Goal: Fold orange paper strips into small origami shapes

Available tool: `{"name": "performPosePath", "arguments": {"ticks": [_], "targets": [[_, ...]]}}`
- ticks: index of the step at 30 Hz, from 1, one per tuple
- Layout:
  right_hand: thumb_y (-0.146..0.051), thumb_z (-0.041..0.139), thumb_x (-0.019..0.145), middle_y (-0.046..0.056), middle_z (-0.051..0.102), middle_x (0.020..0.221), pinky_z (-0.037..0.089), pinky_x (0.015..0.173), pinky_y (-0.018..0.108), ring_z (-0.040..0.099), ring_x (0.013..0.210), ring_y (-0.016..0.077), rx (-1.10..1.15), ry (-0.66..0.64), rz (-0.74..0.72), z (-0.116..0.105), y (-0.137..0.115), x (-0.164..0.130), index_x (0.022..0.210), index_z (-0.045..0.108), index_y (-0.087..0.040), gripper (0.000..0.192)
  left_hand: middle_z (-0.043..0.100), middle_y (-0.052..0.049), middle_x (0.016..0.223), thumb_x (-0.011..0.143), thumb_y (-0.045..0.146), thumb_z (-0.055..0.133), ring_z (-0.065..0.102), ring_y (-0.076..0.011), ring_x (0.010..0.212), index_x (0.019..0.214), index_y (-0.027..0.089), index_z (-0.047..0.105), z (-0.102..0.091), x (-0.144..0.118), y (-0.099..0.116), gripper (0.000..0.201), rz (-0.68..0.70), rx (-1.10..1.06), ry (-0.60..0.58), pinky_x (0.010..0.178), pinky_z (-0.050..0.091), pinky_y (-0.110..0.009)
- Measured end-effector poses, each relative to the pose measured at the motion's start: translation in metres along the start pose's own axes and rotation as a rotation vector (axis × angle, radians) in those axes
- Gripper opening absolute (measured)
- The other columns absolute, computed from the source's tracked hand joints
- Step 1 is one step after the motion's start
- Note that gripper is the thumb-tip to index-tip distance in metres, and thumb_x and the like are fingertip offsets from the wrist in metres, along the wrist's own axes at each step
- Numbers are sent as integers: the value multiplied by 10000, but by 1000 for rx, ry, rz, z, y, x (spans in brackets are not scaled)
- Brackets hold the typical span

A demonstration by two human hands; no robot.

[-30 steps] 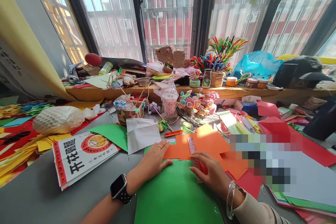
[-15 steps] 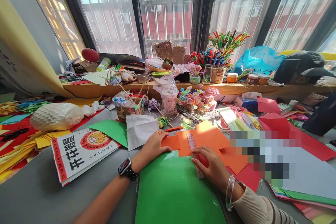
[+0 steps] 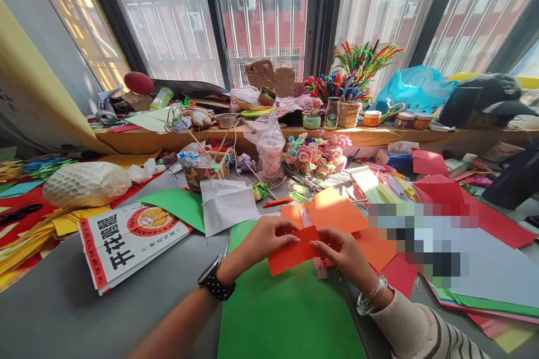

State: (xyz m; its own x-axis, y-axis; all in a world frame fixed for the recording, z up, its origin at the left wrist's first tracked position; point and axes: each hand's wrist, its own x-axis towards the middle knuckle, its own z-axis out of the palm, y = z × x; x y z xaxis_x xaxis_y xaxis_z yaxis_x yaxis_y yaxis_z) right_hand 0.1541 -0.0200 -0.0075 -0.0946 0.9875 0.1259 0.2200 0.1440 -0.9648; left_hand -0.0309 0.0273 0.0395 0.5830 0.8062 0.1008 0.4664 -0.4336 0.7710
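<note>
The left hand and right hand each pinched a small orange paper rectangle — fingers almost closed on its edges — over the green sheet and spotty pink ruler.

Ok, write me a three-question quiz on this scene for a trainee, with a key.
1. Multiple choice: What do the left hand and right hand hold between them?
A) a paintbrush
B) a small orange paper piece
C) a pair of scissors

2. True or false: The smartwatch is worn on the right arm.

3. Fill the blank: The near end of the pink patterned strip lies over the large ___ sheet.

Key:
1. B
2. False: the smartwatch is on the left arm.
3. green
</note>
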Motion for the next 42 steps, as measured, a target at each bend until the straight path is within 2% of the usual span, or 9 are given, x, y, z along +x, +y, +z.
{"name": "performPosePath", "arguments": {"ticks": [4, 8, 14, 19, 21, 26, 31, 38, 42], "targets": [[-397, 582, 672, -24, 557, 546, 457, 498, 222, 557, 489, 111, 206, 87, 100, -3, -4, 0, 665, 564, -148, 250, 628, -48, 831, 609, 337, 621, 567, -164, 753, 1000, 146, 549, 4, -1, 3, 441, -156, -310, 90, 639, 446, -239], [-378, 638, 622, -13, 570, 607, 467, 518, 226, 577, 506, 114, 387, 155, 188, -4, -12, -1, 648, 555, -139, 255, 631, -57, 864, 658, 348, 580, 584, -164, 765, 964, 125, 570, 4, -6, 0, 378, -279, -604, 47, 649, 472, -255], [-350, 626, 650, 48, 653, 731, 488, 542, 238, 604, 608, 146, 429, 42, 155, -2, -16, -2, 836, 624, -118, 297, 643, -33, 729, 623, 306, 627, 575, -112, 597, 817, 102, 638, 3, -2, 4, 282, -326, -615, 45, 558, 470, -210], [-330, 641, 638, 53, 667, 845, 524, 663, 325, 636, 676, 188, 505, 171, 156, -4, -10, -1, 912, 625, -142, 333, 646, -59, 871, 655, 310, 613, 598, -111, 706, 872, 118, 624, 23, 8, 9, 290, -332, -915, 104, 711, 474, -219], [-338, 642, 634, 58, 672, 842, 526, 677, 347, 639, 685, 204, 508, 204, 153, -4, -7, 0, 933, 619, -139, 360, 657, -73, 816, 637, 300, 633, 604, -118, 681, 834, 96, 630, 36, 12, 9, 284, -382, -998, 141, 711, 479, -227], [-349, 589, 683, 76, 676, 853, 521, 681, 356, 627, 756, 238, 305, 234, 77, -5, -8, -1, 969, 614, -125, 364, 664, -80, 707, 605, 268, 665, 600, -115, 581, 749, 73, 634, 52, 17, 6, 245, -442, -1041, 246, 643, 495, -220], [-233, 494, 762, 24, 597, 1066, 467, 809, 321, 550, 966, 213, 35, 235, -109, -8, -4, -2, 1097, 539, -209, 339, 664, -83, 703, 632, 249, 648, 602, -112, 575, 745, 74, 631, 50, 17, 1, 209, -444, -1074, 240, 612, 495, -202], [-77, 362, 778, -26, 556, 1120, 455, 839, 323, 521, 1016, 177, -310, 181, -346, -9, 6, -5, 1126, 499, -289, 429, 673, -71, 706, 702, 253, 586, 616, -118, 592, 754, 101, 623, 53, 18, -6, 165, -445, -1157, 289, 625, 497, -208], [-34, 307, 778, -10, 504, 1182, 447, 852, 289, 495, 1048, 148, -448, 148, -441, -9, 8, -6, 1166, 455, -277, 481, 672, -90, 739, 725, 333, 547, 625, -144, 652, 756, 91, 623, 54, 18, -6, 256, -420, -1189, 297, 669, 499, -236]]}}
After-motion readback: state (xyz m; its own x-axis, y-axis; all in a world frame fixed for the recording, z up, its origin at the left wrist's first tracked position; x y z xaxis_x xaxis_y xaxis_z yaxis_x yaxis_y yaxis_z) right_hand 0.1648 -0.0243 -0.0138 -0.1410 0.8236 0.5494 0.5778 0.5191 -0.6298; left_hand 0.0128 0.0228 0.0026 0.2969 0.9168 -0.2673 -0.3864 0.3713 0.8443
